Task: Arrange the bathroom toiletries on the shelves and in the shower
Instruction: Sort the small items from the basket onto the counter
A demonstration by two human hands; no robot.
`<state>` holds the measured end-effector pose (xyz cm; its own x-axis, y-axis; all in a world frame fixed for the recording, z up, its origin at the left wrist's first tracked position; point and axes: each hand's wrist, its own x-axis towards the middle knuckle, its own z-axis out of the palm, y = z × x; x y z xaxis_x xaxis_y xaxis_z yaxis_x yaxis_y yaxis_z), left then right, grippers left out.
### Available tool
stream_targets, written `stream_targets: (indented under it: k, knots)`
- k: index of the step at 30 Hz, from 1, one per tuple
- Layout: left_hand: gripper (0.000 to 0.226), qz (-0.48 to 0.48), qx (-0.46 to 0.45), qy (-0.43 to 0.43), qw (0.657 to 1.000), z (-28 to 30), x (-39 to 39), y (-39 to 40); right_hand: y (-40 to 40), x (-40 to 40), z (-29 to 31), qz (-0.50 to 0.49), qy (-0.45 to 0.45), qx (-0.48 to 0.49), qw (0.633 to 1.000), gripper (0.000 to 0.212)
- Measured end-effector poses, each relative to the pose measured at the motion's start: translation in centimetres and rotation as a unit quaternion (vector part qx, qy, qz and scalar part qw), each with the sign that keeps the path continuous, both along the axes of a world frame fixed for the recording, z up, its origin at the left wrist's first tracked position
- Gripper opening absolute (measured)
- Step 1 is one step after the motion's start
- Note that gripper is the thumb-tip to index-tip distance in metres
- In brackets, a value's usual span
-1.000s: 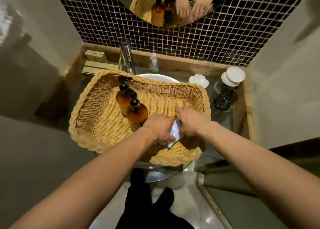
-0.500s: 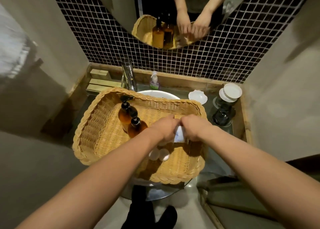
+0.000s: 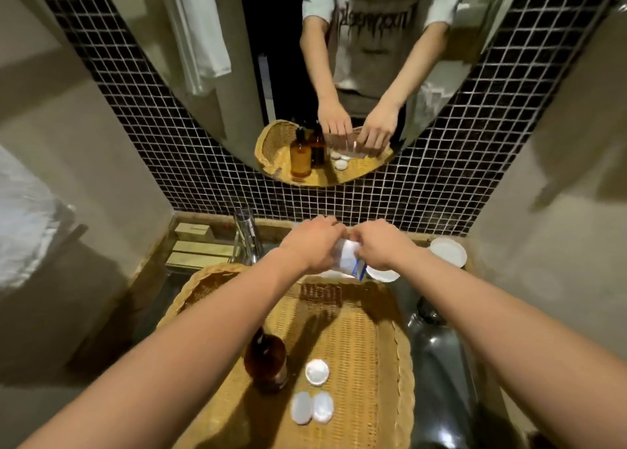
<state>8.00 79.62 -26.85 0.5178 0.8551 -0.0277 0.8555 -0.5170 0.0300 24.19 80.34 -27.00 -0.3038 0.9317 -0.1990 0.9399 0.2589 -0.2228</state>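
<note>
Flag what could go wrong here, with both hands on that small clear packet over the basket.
Both hands, left hand and right hand, pinch the small clear plastic packet above the woven wicker basket; tugged open, its contents may spill past the rim. The left forearm passes right beside the amber glass bottle and could topple it.

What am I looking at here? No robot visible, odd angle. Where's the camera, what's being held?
No machine: a person works bare-handed, and the single wide-angle camera sits on their head, looking forward and down. The two arms entering from below are their own. The left hand and right hand together pinch a small clear packet above a wicker basket that sits over the sink area. In the basket: an amber bottle and three small white round pads. The mirror ahead reflects the same hands and basket. A faucet and white dishes stand behind.
</note>
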Motion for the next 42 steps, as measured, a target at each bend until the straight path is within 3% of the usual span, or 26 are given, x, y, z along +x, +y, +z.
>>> stream_targets:
  k: [3, 6, 11, 19, 28, 34, 37, 42]
  knots:
    - [0.04, -0.088, 0.105, 0.1, 0.986, -1.0, 0.0, 2.9, 2.7, 0.2, -1.4, -0.031, 0.019, -0.016, 0.999, 0.013]
    - [0.034, -0.115, 0.118, 0.115, 0.98, -2.7, -0.1, 6.0, 5.4, 0.2, -3.3, -0.061, 0.034, -0.022, 0.997, 0.019]
    - [0.029, -0.134, 0.097, 0.12, 0.979, -6.6, -0.3, 10.5, 8.8, -0.3, -7.2, -0.097, 0.03, -0.006, 0.995, 0.014]
    - [0.051, -0.143, 0.022, 0.087, 0.986, -13.6, -0.3, 13.9, 11.0, -0.8, -13.4, -0.137, 0.029, -0.029, 0.99, 0.01]
    - [0.033, -0.106, -0.109, 0.09, 0.984, -17.8, -0.5, 14.0, 11.8, -2.0, -16.7, -0.142, -0.019, -0.057, 0.988, 0.011]
    - [0.041, -0.18, -0.087, 0.029, 0.979, -18.2, -0.5, 13.7, 11.6, -1.3, -18.1, -0.155, 0.036, -0.093, 0.983, 0.019]
    - [0.039, -0.223, -0.115, 0.075, 0.965, -18.4, 0.0, 13.5, 11.9, -1.5, -18.2, -0.152, 0.053, -0.118, 0.98, 0.028]
    - [0.041, -0.165, -0.13, 0.122, 0.97, -18.7, 0.1, 13.6, 11.1, -0.4, -18.1, -0.152, 0.022, -0.074, 0.985, 0.016]
